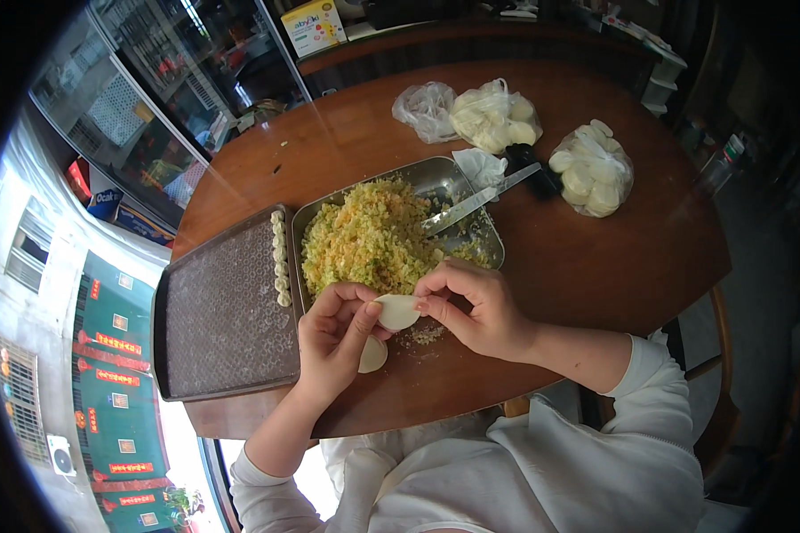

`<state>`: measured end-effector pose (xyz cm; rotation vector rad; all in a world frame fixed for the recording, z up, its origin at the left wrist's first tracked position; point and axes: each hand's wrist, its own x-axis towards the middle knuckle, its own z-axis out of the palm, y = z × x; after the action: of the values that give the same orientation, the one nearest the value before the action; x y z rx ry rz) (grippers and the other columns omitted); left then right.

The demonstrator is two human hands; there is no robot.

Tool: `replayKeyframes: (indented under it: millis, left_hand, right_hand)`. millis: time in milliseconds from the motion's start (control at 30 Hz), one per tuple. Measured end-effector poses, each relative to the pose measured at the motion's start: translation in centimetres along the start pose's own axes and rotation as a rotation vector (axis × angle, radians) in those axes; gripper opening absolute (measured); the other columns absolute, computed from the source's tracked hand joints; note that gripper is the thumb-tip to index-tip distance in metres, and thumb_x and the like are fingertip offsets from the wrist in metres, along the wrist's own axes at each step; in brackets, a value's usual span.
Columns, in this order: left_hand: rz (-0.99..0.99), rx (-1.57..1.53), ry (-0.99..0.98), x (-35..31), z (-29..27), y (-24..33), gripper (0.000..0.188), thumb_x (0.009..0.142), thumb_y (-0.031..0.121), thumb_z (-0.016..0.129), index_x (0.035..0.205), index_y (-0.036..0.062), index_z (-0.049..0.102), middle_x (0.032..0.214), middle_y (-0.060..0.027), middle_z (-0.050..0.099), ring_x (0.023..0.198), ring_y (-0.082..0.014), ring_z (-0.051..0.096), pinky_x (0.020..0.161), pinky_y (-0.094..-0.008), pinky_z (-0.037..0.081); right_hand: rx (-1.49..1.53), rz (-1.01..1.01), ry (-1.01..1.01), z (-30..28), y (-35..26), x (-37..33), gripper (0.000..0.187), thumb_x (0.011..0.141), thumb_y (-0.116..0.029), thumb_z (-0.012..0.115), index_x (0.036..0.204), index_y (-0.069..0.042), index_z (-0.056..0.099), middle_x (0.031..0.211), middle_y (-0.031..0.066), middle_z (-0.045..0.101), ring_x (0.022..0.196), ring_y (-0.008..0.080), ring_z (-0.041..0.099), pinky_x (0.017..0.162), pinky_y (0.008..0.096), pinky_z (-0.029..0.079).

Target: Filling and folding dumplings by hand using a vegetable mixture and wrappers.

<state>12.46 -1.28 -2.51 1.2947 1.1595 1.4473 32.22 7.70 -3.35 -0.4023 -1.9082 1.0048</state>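
Observation:
A pale round dumpling wrapper [397, 313] is stretched between my two hands just above the table. My left hand [336, 333] pinches its left edge between thumb and fingers. At the opposite edge, my right hand [471, 306] has thumb and fingertips closed on it. A second wrapper [372, 357] shows below my left hand, partly hidden; whether it touches the hand I cannot tell. Directly beyond my hands lies a heap of chopped yellow-green filling [364, 231] in a metal tray [444, 178]. A long flat metal blade [484, 201] rests across that tray's right side.
To the left, a dark textured tray [227, 311] carries a row of small dumplings [281, 258] along its right edge. Clear bags of wrappers [493, 117] [593, 169] and a crumpled bag [425, 111] sit at the back. Crumbs [422, 336] dot the wooden table [596, 266].

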Motion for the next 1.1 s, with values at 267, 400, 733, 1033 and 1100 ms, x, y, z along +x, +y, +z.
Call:
replayKeyframes:
  millis: [267, 400, 733, 1033, 1100]
  left_hand:
    - [0.064, 0.025, 0.005, -0.5, 0.1, 0.3, 0.011, 0.101, 0.003, 0.055, 0.109, -0.0032, 0.053, 0.092, -0.0121, 0.069, 0.076, -0.0134, 0.069, 0.063, -0.0222, 0.056]
    - [0.114, 0.038, 0.005, -0.7, 0.0, 0.1, 0.010, 0.101, 0.004, 0.054, 0.109, -0.0025, 0.051, 0.090, -0.0127, 0.069, 0.072, -0.0142, 0.070, 0.059, -0.0217, 0.055]
    - [0.125, -0.127, -0.011, -0.7, -0.3, -1.4, 0.008, 0.099, 0.003, 0.057, 0.105, -0.0024, 0.057, 0.114, -0.0206, 0.068, 0.096, -0.0200, 0.069, 0.084, -0.0304, 0.056]
    - [0.065, -0.115, 0.074, -0.7, -0.2, -1.0, 0.016, 0.086, -0.010, 0.070, 0.096, -0.0016, 0.061, 0.109, -0.0179, 0.070, 0.104, -0.0201, 0.067, 0.093, -0.0331, 0.054]
    - [0.085, -0.102, 0.074, -0.9, 0.1, -0.7, 0.016, 0.085, -0.011, 0.070, 0.096, -0.0016, 0.062, 0.109, -0.0182, 0.070, 0.106, -0.0217, 0.067, 0.093, -0.0340, 0.054]
  right_hand:
    - [-0.001, -0.050, -0.010, -0.2, -0.1, 0.2, 0.009, 0.087, -0.005, 0.073, 0.091, -0.004, 0.065, 0.085, 0.0047, 0.064, 0.073, 0.0128, 0.062, 0.065, 0.0276, 0.049]
    - [0.023, -0.053, 0.003, 0.2, -0.6, 0.3, 0.014, 0.082, -0.009, 0.077, 0.090, -0.005, 0.065, 0.082, 0.0061, 0.065, 0.074, 0.0212, 0.063, 0.069, 0.0332, 0.049]
    - [0.015, -0.076, 0.063, 0.0, -0.7, 0.0, 0.012, 0.087, -0.005, 0.072, 0.098, -0.005, 0.067, 0.084, 0.0040, 0.066, 0.074, 0.0159, 0.065, 0.066, 0.0303, 0.052]
    - [0.174, 0.071, -0.006, 0.3, -0.5, 0.3, 0.013, 0.093, -0.006, 0.067, 0.105, -0.001, 0.066, 0.090, 0.0062, 0.069, 0.083, 0.0126, 0.067, 0.073, 0.0272, 0.054]
    - [0.177, 0.117, -0.015, 0.3, -0.8, 0.4, 0.014, 0.093, -0.006, 0.067, 0.106, -0.001, 0.065, 0.091, 0.0060, 0.069, 0.084, 0.0121, 0.067, 0.074, 0.0272, 0.054]
